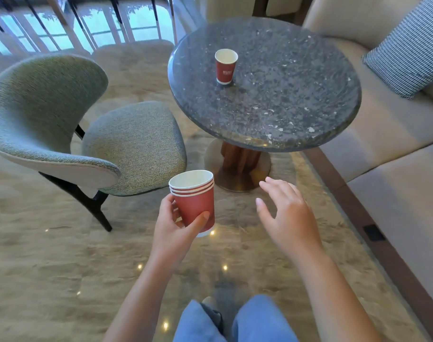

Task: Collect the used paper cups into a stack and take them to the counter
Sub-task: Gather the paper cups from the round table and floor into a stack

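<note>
Your left hand (172,227) grips a stack of red paper cups (194,201), thumb across its front. Your right hand (288,215) hovers with spread fingers, holding nothing. One red paper cup (225,67) stands upright on the round stone table (284,95), well beyond both.

We're in a café or lounge seating area, by the look of it: a round speckled-stone pedestal desk (272,114) at 12 o'clock with a branded red paper cup (225,67) on it, a curved upholstered chair (134,144) at 10 o'clock, a long beige bench sofa (395,149) with a houndstooth cushion (407,50) at 2 o'clock, and a polished stone floor (50,255) catching spotlight glints.
</note>
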`<state>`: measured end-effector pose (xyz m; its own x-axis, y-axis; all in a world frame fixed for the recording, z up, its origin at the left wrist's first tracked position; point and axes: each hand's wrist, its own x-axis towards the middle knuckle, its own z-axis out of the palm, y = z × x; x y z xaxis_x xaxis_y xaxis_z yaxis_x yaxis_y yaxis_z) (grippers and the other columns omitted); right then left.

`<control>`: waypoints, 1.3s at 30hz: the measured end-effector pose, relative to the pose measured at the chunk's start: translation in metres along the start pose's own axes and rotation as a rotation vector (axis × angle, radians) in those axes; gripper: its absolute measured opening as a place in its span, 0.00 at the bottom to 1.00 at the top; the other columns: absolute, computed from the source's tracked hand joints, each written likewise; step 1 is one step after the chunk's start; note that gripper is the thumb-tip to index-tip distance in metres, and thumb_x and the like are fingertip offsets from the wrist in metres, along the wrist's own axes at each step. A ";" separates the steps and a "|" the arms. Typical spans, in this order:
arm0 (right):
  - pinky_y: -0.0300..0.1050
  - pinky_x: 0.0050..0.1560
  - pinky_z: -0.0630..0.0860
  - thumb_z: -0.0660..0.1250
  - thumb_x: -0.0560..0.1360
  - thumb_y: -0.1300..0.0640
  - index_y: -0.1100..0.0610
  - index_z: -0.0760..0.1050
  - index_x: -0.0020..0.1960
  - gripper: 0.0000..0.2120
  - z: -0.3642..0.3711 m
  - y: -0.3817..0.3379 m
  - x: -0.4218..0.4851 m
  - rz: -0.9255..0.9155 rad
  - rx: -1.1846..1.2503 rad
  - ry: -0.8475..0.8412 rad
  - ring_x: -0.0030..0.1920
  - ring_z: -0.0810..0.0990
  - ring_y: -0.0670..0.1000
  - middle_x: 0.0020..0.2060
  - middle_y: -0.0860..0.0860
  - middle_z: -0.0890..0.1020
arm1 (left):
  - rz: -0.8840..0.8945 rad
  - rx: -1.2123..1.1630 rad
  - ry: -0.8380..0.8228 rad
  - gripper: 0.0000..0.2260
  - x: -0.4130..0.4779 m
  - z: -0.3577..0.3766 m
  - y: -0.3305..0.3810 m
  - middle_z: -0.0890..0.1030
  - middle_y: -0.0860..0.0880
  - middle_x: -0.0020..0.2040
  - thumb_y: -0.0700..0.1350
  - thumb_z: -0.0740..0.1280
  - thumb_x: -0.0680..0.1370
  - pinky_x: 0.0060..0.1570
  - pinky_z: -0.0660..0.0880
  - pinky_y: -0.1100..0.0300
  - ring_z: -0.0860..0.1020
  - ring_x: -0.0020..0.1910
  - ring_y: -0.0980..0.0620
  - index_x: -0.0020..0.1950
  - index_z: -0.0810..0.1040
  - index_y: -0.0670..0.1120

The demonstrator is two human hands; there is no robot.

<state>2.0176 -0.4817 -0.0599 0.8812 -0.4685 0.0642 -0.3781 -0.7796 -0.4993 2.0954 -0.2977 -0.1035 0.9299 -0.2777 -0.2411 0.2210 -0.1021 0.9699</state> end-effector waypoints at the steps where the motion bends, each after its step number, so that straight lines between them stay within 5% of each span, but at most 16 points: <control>1: 0.49 0.65 0.63 0.65 0.73 0.57 0.58 0.75 0.61 0.16 -0.003 0.001 0.005 -0.002 -0.005 0.001 0.63 0.71 0.55 0.61 0.54 0.77 | -0.003 0.008 -0.011 0.25 0.004 0.003 0.002 0.79 0.50 0.52 0.36 0.73 0.68 0.41 0.75 0.70 0.79 0.47 0.60 0.61 0.69 0.49; 12: 0.48 0.64 0.65 0.65 0.73 0.57 0.58 0.74 0.61 0.17 -0.039 0.058 0.106 0.006 0.001 -0.041 0.63 0.71 0.54 0.61 0.53 0.77 | 0.029 0.080 -0.031 0.24 0.088 0.088 0.047 0.79 0.57 0.49 0.42 0.74 0.63 0.43 0.73 0.72 0.78 0.45 0.65 0.54 0.70 0.56; 20: 0.52 0.64 0.66 0.66 0.73 0.57 0.58 0.73 0.61 0.18 -0.057 0.096 0.203 -0.084 0.011 -0.097 0.63 0.72 0.55 0.61 0.54 0.77 | 0.014 0.098 0.113 0.29 0.157 0.121 0.080 0.79 0.54 0.50 0.46 0.73 0.60 0.45 0.74 0.66 0.78 0.46 0.61 0.60 0.69 0.50; 26: 0.48 0.64 0.65 0.64 0.74 0.54 0.56 0.70 0.64 0.19 -0.042 0.082 0.267 -0.136 0.048 -0.159 0.65 0.69 0.53 0.63 0.52 0.75 | -0.002 0.080 0.197 0.26 0.195 0.112 0.086 0.78 0.54 0.52 0.35 0.75 0.66 0.44 0.75 0.67 0.78 0.47 0.63 0.57 0.69 0.52; 39: 0.41 0.57 0.65 0.62 0.74 0.49 0.54 0.63 0.68 0.24 0.016 0.019 0.393 -0.107 0.068 -0.199 0.64 0.68 0.50 0.64 0.50 0.71 | -0.030 0.182 0.119 0.29 0.328 0.073 0.108 0.77 0.56 0.55 0.42 0.77 0.65 0.47 0.73 0.65 0.76 0.53 0.59 0.58 0.66 0.59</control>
<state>2.3609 -0.6739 -0.0583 0.9563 -0.2882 -0.0489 -0.2657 -0.7873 -0.5564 2.4032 -0.4697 -0.0801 0.9543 -0.1578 -0.2539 0.2027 -0.2829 0.9375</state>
